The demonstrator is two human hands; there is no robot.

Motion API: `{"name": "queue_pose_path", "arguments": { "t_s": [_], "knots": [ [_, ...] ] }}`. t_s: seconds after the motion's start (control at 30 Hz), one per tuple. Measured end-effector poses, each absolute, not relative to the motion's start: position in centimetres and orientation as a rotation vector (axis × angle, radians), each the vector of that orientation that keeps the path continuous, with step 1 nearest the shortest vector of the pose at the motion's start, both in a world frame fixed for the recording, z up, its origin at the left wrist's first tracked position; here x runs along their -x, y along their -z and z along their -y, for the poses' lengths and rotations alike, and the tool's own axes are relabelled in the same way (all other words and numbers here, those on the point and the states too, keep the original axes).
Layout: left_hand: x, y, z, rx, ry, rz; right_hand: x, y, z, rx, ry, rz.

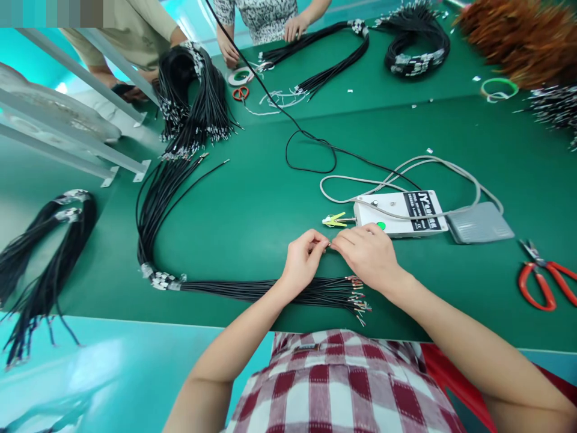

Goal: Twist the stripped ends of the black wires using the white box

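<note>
Above the stripped ends of a black cable bundle (243,290), my left hand (305,257) and my right hand (367,254) meet fingertip to fingertip. Both are closed in a pinch on a tiny wire end that shows between them; most of it is hidden by the fingers. The bundle lies along the table's near side, tied with white labels at its bend, and curves up on the left. Just beyond my right hand sits a white box (396,211) with a green button and a yellow-green clip (334,220) at its left end.
Red-handled pliers (538,273) lie right, beside a grey pedal (480,224). Loose cables loop behind the box. More black bundles (193,96) and metal bars (81,132) stand left. Two people are across the green table (252,222), near orange scissors (240,93).
</note>
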State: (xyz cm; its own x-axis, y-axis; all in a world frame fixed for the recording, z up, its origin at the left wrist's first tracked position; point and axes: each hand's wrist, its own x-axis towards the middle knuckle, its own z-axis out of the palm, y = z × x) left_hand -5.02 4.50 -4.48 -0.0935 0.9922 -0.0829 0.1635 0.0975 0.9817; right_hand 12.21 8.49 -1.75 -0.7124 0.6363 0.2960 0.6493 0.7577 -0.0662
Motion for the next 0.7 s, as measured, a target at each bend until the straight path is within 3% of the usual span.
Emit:
{"name": "queue_pose_path", "arguments": {
  "t_s": [0.33, 0.7],
  "knots": [
    [7.1, 5.8, -8.3, -1.059, -1.193, -1.452, -11.2, 1.9, -12.9, 1.178, 0.329, 2.79],
    [6.6, 6.4, -9.9, -1.129, -1.134, -1.541, -11.1, 1.9, -13.8, 1.145, 0.267, 2.834]
  ]
}}
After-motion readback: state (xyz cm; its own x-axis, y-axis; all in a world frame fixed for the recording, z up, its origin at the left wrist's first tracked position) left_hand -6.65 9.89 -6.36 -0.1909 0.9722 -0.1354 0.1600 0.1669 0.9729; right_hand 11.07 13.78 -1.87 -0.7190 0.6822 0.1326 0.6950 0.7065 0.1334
